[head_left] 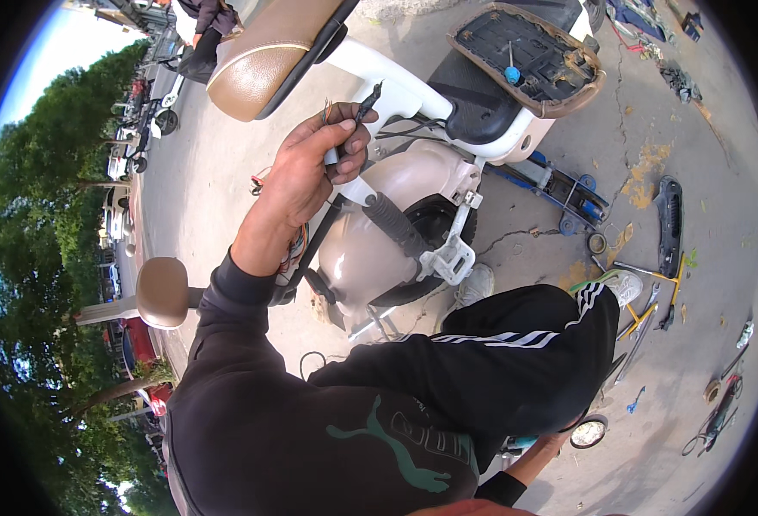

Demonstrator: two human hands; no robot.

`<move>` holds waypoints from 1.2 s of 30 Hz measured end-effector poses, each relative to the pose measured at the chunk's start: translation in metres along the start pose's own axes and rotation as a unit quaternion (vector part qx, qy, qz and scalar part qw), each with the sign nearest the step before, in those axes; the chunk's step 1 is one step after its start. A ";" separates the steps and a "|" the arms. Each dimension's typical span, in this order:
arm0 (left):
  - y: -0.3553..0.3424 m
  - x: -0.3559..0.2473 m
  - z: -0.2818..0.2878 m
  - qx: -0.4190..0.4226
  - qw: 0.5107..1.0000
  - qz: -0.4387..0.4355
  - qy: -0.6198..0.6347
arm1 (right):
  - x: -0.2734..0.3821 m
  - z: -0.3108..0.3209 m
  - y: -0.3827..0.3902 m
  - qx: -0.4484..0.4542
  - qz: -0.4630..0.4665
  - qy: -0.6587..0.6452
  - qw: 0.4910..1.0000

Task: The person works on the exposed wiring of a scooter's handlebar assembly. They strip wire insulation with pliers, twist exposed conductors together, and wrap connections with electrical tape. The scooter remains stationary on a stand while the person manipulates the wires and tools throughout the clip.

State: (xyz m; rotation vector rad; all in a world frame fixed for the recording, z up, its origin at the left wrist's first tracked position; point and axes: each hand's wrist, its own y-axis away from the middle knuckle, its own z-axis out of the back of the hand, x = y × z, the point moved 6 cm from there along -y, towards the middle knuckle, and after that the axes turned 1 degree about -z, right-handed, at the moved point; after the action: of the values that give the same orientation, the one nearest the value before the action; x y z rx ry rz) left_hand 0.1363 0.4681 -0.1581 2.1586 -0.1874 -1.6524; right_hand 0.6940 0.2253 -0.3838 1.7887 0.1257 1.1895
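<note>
My left hand (314, 159) is raised beside the tan padded seat (267, 60) of a scooter. Its thumb and fingers pinch a black-wrapped wire end (368, 101), and thin coloured wires stick up beside the fingers. Below it is the scooter's beige rear fender (353, 258) with a dark coil shock absorber (393, 222). More loose coloured wires (295, 249) hang behind my wrist. My right hand (552, 445) reaches low past my bent leg, near a teal object (521, 442) and a round pan (589, 432). My leg hides its fingers.
A blue floor jack (572, 193) sits by the scooter. An overturned seat base (525, 56) carries a blue-handled screwdriver (512, 73). On the ground at right lie yellow-handled wrenches (675, 284), a tape roll (596, 243) and a long black plastic part (669, 225). A tan backrest pad (162, 292) juts out at left.
</note>
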 end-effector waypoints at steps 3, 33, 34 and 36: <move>0.094 -0.068 0.038 -0.096 0.992 -0.049 -0.068 | 0.083 -0.036 0.046 0.165 0.159 0.117 0.966; 0.282 -0.104 0.197 0.100 0.939 -0.172 -0.279 | -0.073 -0.443 0.507 0.355 0.512 0.473 0.623; 0.282 -0.107 0.203 0.095 0.934 -0.177 -0.296 | -0.073 -0.448 0.510 0.355 0.529 0.466 0.614; 0.284 -0.103 0.207 0.092 0.936 -0.168 -0.295 | -0.076 -0.452 0.505 0.361 0.556 0.442 0.605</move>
State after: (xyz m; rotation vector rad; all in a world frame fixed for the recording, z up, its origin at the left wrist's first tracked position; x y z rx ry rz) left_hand -0.0489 0.1970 0.0042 1.8232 -0.1525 -2.5475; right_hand 0.1153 0.2012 -0.0244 1.6388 0.0388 3.3045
